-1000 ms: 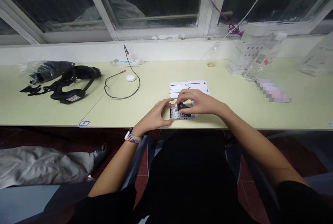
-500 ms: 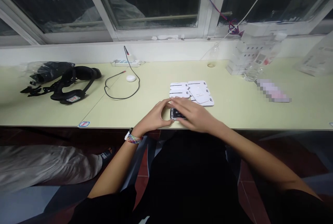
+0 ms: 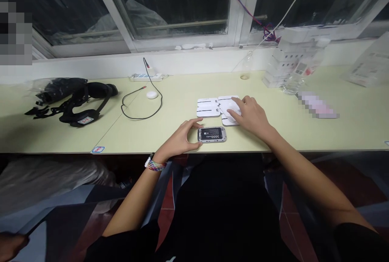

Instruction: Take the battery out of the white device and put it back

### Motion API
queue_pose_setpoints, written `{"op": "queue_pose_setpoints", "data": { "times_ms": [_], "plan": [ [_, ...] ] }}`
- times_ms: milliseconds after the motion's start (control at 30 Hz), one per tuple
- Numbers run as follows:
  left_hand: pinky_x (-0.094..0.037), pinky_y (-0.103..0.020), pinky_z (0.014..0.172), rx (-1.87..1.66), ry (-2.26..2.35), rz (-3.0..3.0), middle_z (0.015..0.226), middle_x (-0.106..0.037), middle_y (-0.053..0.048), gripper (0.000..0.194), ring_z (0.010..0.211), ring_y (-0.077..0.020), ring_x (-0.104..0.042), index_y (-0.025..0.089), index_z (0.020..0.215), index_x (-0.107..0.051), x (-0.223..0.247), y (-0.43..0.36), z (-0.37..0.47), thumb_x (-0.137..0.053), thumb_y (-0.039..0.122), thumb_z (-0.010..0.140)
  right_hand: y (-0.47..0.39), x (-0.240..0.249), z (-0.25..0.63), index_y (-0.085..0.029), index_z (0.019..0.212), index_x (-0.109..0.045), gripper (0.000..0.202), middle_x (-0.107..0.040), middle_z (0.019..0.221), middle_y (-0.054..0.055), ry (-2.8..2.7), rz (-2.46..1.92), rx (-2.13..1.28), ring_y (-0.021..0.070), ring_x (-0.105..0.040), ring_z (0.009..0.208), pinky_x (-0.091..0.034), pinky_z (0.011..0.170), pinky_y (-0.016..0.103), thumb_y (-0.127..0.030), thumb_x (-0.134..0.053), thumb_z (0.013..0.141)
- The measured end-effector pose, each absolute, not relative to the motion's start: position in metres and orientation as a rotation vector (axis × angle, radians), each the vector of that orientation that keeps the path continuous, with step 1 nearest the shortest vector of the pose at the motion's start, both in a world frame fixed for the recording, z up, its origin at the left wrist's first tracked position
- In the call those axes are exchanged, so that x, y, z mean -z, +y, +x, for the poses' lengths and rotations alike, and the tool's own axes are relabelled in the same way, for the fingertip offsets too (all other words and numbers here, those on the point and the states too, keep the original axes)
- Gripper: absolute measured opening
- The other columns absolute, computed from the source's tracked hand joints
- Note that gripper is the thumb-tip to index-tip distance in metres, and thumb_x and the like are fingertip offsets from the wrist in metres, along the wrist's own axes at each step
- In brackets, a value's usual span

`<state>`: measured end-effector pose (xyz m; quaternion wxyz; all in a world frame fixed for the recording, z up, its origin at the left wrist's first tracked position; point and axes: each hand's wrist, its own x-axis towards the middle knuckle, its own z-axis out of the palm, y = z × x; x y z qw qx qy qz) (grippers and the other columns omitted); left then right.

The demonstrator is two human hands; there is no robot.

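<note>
My left hand (image 3: pixel 186 137) curls around the left end of a small device (image 3: pixel 223 129), with the thumb at its near edge and the fingers at its far edge. The device lies flat near the table's front edge, its black 3000mAh battery (image 3: pixel 209 134) exposed and facing up. Farther right, my right hand (image 3: pixel 251 116) has its thumb and forefinger on a loose white cover (image 3: pixel 227 110). That cover sits askew on several white covers (image 3: pixel 208 111) with rounded corners and dark lines. The right hand partly hides the covers beneath it.
On the left of the table (image 3: pixel 176 87) lie a black headset (image 3: pixel 80 116), a black cable (image 3: pixel 139 118) and a white round object (image 3: pixel 152 95). A power strip (image 3: pixel 147 77) stands by the wall. White boxes (image 3: pixel 278 67), a plastic bottle (image 3: pixel 296 79) and a blurred-out object (image 3: pixel 317 105) are at right.
My right hand has left the device and moved right and away from me onto the loose white cover. The battery now shows fully. My left hand stays at the device's left end.
</note>
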<state>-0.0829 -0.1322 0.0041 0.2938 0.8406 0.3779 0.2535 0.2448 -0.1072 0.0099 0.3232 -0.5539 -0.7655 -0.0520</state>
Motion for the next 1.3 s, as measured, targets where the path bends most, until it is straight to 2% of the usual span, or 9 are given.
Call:
{"op": "queue_pose_setpoints", "data": {
  "times_ms": [133,300,367,467,533,633,933,1100,1300],
  "plan": [
    [-0.04,-0.056,0.13,-0.667,1.009,2.248,0.148,-0.068,-0.008,0.081,0.146,-0.033,-0.061,0.034,0.162,-0.045,-0.006,-0.133,-0.083,-0.08,0.027,0.09,-0.093,-0.009,0.25,-0.021,0.136,-0.072,0.059,-0.07,0.108,0.019,-2.01,-1.661,-0.027,0.0439,-0.066,0.105,-0.059,0.084,0.06,-0.062,-0.074,0.093],
    [-0.038,-0.056,0.132,-0.671,1.004,2.247,0.148,-0.068,-0.008,0.083,0.147,-0.0326,-0.059,0.033,0.163,-0.044,-0.003,-0.131,-0.084,-0.081,0.026,0.089,-0.093,-0.013,0.253,-0.023,0.139,-0.07,0.052,-0.072,0.105,0.012,-1.99,-1.529,-0.309,0.0355,-0.07,0.098,-0.06,0.085,0.053,-0.036,-0.076,0.089],
    [-0.039,-0.056,0.131,-0.673,0.996,2.237,0.148,-0.067,-0.009,0.085,0.147,-0.0326,-0.059,0.033,0.165,-0.041,-0.003,-0.131,-0.084,-0.081,0.026,0.089,-0.095,-0.014,0.25,-0.024,0.138,-0.07,0.049,-0.073,0.1,0.008,-1.954,-1.319,-0.338,0.03,-0.07,0.092,-0.06,0.085,0.049,-0.025,-0.071,0.089],
    [-0.041,-0.055,0.13,-0.667,0.989,2.218,0.148,-0.067,-0.009,0.088,0.146,-0.0325,-0.06,0.032,0.167,-0.039,-0.003,-0.131,-0.084,-0.081,0.027,0.09,-0.105,-0.012,0.236,-0.025,0.12,-0.076,0.029,-0.071,0.097,0.005,-1.927,-0.988,-0.278,0.0247,-0.07,0.088,-0.061,0.083,0.044,-0.017,-0.065,0.095],
    [-0.04,-0.055,0.131,-0.666,0.987,2.216,0.148,-0.067,-0.009,0.089,0.147,-0.0324,-0.059,0.033,0.168,-0.037,-0.004,-0.131,-0.084,-0.08,0.027,0.09,-0.115,-0.01,0.223,-0.025,0.111,-0.077,0.021,-0.07,0.099,0.006,-1.984,-0.787,-0.209,0.0239,-0.07,0.09,-0.061,0.081,0.042,-0.016,-0.062,0.099],
    [-0.04,-0.055,0.131,-0.674,0.986,2.225,0.147,-0.066,-0.009,0.089,0.146,-0.0321,-0.058,0.034,0.169,-0.038,-0.003,-0.132,-0.085,-0.08,0.027,0.091,-0.13,-0.007,0.205,-0.025,0.11,-0.077,0.023,-0.071,0.102,0.007,-2.173,-0.564,-0.183,0.0239,-0.069,0.094,-0.06,0.079,0.04,-0.013,-0.06,0.102],
    [-0.047,-0.054,0.126,-0.677,0.972,2.253,0.153,-0.063,-0.01,0.084,0.146,-0.0329,-0.059,0.034,0.167,-0.042,-0.002,-0.132,-0.086,-0.08,0.029,0.093,-0.14,-0.008,0.201,-0.025,0.112,-0.076,0.021,-0.076,0.123,0.008,-2.347,-0.515,-0.694,0.023,-0.075,0.111,-0.062,0.098,0.042,-0.012,-0.065,0.1],
    [-0.046,-0.055,0.126,-0.693,0.986,2.286,0.153,-0.063,-0.01,0.079,0.144,-0.033,-0.06,0.032,0.162,-0.048,-0.004,-0.133,-0.083,-0.08,0.024,0.09,-0.142,-0.006,0.205,-0.026,0.118,-0.075,0.025,-0.074,0.13,0.009,-2.346,-0.576,-0.594,0.026,-0.073,0.119,-0.063,0.099,0.044,-0.013,-0.067,0.098],
    [-0.05,-0.054,0.122,-0.706,0.918,2.388,0.138,-0.07,-0.006,0.048,0.136,-0.0298,-0.063,0.029,0.138,-0.068,-0.008,-0.135,-0.08,-0.076,0.018,0.092,-0.156,0.005,0.22,-0.024,0.124,-0.074,0.024,-0.075,0.132,0.013,-2.357,-0.681,-0.259,0.0321,-0.073,0.122,-0.064,0.099,0.051,-0.021,-0.07,0.1]
  ]
}}
